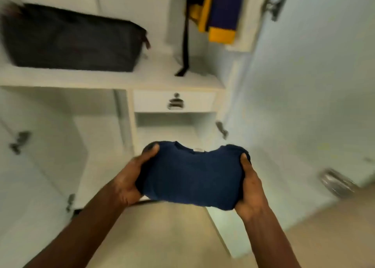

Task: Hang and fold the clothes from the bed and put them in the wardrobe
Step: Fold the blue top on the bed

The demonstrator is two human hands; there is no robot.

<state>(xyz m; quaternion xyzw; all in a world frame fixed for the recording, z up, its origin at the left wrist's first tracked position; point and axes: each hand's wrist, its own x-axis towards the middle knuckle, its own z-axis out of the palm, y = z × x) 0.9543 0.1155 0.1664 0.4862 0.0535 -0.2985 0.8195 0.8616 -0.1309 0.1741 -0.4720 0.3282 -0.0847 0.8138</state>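
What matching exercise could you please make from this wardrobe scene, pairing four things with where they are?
Things: 1 folded navy shirt; 2 black bag; 3 drawer; 4 yellow and purple garment.
Places: a hanging at the top; b on the shelf; c between left hand and right hand; d below the shelf, closed.
Pairs: 1-c, 2-b, 3-d, 4-a.

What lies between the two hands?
The folded navy shirt, gripped at its sides by the left hand and right hand, in the head view.

Shirt point(192, 176) underside hidden; hanging clothes point(220, 14) cut off; bag point(71, 38) blurred.
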